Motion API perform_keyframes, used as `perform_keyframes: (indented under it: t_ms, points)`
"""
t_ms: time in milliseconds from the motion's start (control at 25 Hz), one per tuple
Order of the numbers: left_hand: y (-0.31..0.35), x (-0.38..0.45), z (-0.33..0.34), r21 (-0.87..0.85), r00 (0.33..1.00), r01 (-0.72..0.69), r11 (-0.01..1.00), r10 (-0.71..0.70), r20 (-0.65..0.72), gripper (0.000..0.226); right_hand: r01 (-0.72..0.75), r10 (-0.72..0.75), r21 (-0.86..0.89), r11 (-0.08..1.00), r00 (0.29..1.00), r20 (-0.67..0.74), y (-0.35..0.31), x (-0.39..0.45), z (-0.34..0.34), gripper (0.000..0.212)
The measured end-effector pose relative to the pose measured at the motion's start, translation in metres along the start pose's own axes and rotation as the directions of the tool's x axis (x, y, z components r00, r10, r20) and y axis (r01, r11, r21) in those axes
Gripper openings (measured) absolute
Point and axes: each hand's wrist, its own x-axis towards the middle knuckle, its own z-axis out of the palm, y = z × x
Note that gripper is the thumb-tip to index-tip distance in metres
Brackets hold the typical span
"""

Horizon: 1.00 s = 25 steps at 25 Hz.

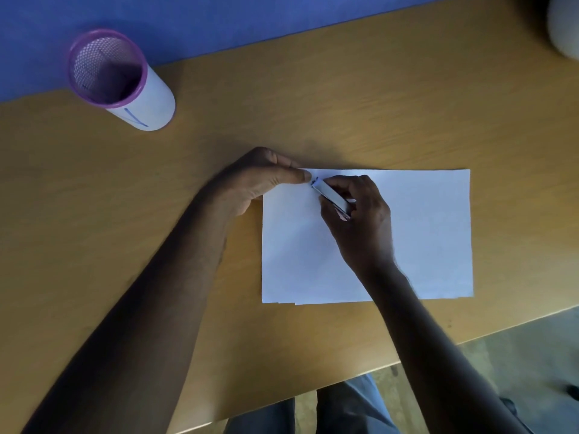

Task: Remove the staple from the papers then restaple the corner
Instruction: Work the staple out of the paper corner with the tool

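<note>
A small stack of white papers (pixel 423 233) lies flat on the wooden table (pixel 313 104). My left hand (pixel 260 180) pinches the stack's far left corner between thumb and fingers. My right hand (pixel 360 220) grips a small silver stapler (pixel 332 197), held slanted, its tip right at that corner beside my left thumb. The staple itself is too small to make out.
A purple-rimmed mesh pen holder (pixel 116 79) wrapped in white paper stands at the far left of the table. A blue surface (pixel 219 20) runs behind the table. The table's near edge runs diagonally at the lower right, with my legs below it.
</note>
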Motion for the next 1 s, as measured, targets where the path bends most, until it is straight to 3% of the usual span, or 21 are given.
perform_keyframes:
  t_ms: [360,560,1000]
  points:
    - [-0.002,0.004,-0.003,0.064,0.998,0.019,0.998,-0.023,0.060,0.041,0.023,-0.022,-0.059,0.998,1.000,0.016,-0.002,0.001,-0.003,0.019]
    - [-0.002,0.003,0.000,0.078,0.999,-0.009,0.997,0.006,0.041,0.018,0.000,0.001,-0.074,0.997,1.000,0.007,-0.005,0.000,0.001,0.017]
    - [-0.001,0.003,0.007,0.110,0.999,-0.038,0.993,0.041,-0.021,0.027,-0.001,0.001,-0.092,0.996,1.000,0.003,-0.011,0.006,-0.003,0.018]
